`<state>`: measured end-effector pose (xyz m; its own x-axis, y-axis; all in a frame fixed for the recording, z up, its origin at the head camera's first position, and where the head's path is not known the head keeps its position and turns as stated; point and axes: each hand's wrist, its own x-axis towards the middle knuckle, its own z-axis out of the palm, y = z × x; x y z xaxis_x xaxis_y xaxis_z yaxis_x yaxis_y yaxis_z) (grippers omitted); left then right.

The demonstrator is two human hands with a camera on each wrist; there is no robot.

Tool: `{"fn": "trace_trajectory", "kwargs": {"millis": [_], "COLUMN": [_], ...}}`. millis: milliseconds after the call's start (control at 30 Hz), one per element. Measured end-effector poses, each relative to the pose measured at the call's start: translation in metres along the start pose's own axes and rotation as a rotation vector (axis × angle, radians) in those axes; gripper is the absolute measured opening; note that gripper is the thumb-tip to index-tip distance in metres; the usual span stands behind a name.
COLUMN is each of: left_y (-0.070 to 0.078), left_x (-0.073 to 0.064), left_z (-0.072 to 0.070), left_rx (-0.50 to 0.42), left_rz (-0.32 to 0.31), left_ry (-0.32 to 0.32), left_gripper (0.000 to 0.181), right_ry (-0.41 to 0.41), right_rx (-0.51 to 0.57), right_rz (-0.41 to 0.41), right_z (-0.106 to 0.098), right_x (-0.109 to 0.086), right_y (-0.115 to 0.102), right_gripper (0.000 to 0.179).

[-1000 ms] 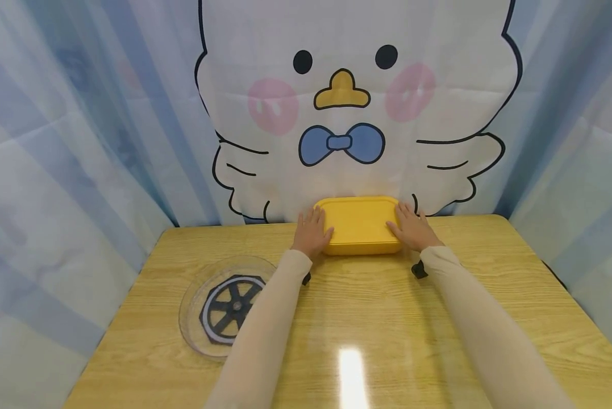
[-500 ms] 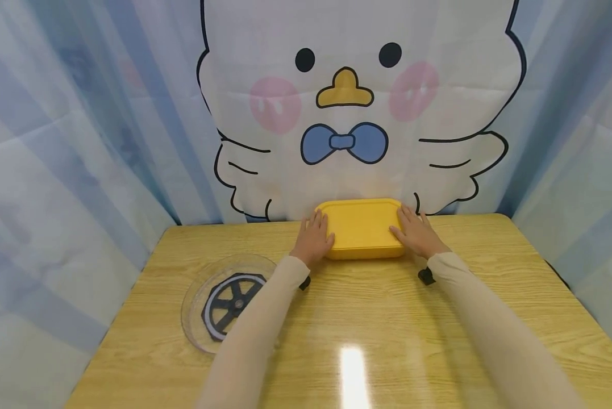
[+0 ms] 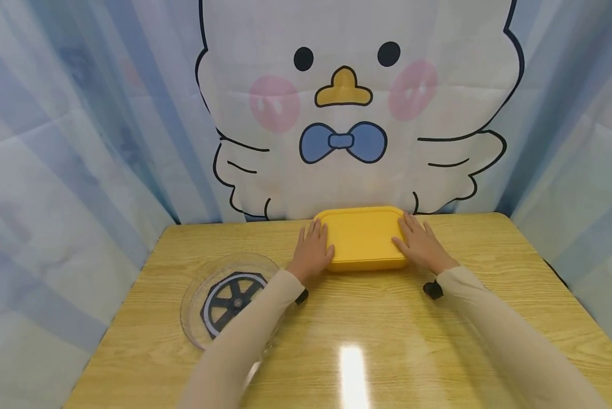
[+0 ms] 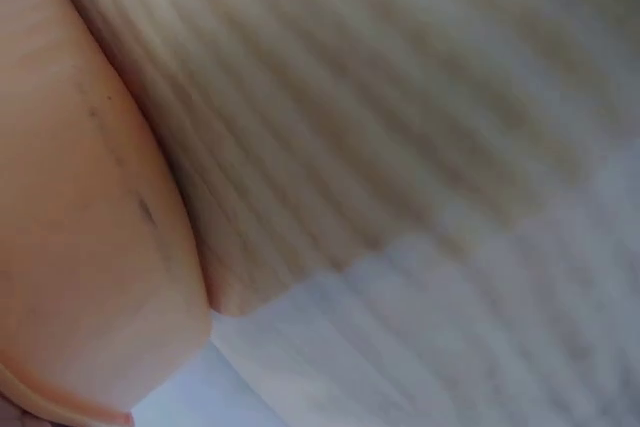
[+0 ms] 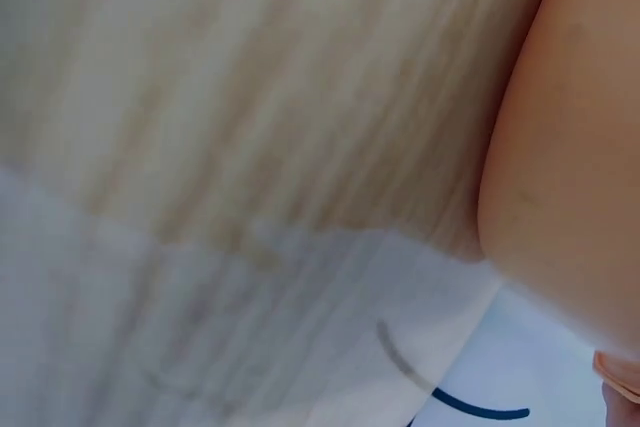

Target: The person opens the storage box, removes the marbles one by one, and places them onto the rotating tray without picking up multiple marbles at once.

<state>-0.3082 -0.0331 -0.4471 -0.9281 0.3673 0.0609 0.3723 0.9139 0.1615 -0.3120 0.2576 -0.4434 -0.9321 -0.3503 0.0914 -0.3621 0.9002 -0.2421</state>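
A yellow plastic box with rounded far corners lies at the back middle of the table. Along its left end rests my left hand, fingers pointing forward and thumb at the near left corner. My right hand lies against the opposite end in a similar way, its thumb over the edge. Most fingers look straight. In the left wrist view the side of the box looks orange, with a bit of a finger beyond its rim. The right wrist view likewise shows the box and part of a finger.
A clear round dish holding a dark spoked wheel shape stands on the wooden table, partly hidden by the left sleeve. Behind the table hangs a curtain printed with a white bird; further curtains flank both sides.
The yellow box has moved a little toward me, away from the back curtain. Both hands have come along with it, keeping their places at its ends.
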Motion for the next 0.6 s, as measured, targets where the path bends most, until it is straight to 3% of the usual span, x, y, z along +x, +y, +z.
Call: {"fn": "trace_trajectory", "kwargs": {"millis": [600], "left_y": [0.013], "left_x": [-0.046], "left_z": [-0.003], "left_rx": [-0.025], "left_rz": [0.003], "left_ry": [-0.035], "left_gripper": [0.061], "right_ry": [-0.021], "right_rx": [-0.026], "right_rz": [0.009], "right_z": [-0.003], "right_x": [-0.043], "right_y": [-0.023], "right_gripper": [0.07]}}
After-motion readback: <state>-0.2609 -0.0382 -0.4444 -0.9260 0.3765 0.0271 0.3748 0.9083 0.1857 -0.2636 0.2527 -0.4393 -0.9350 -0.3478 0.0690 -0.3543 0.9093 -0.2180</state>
